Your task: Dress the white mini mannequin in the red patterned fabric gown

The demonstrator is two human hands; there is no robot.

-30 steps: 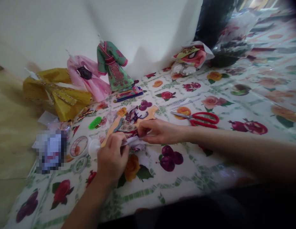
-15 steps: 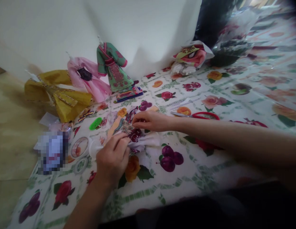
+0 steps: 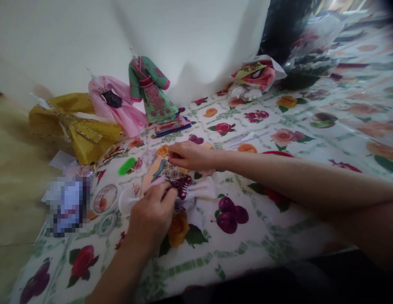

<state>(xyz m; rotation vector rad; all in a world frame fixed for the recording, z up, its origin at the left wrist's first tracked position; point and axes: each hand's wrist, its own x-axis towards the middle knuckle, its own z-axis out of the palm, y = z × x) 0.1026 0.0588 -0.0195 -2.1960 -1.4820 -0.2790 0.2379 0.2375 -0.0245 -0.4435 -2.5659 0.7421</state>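
A small patterned doll dress, with a swirl print and maroon trim, lies on the floral tablecloth. White cloth sticks out to its right, and a tan piece shows at its left. The fingers of my left hand are closed over the near edge of the dress. My right hand is closed in a pinch just above the far side of it; whatever is between those fingertips is too small to make out. The red-handled scissors are mostly hidden behind my right forearm.
Yellow, pink and green doll dresses lean along the white wall. A green oval case, tape rolls and a folded cloth stack lie nearby. Bundled fabric sits at the back right.
My right hand has moved up and a little left, off the middle of the dress, so more of the print shows. My forearm now covers the scissor blades. The left hand stays nearly in place.
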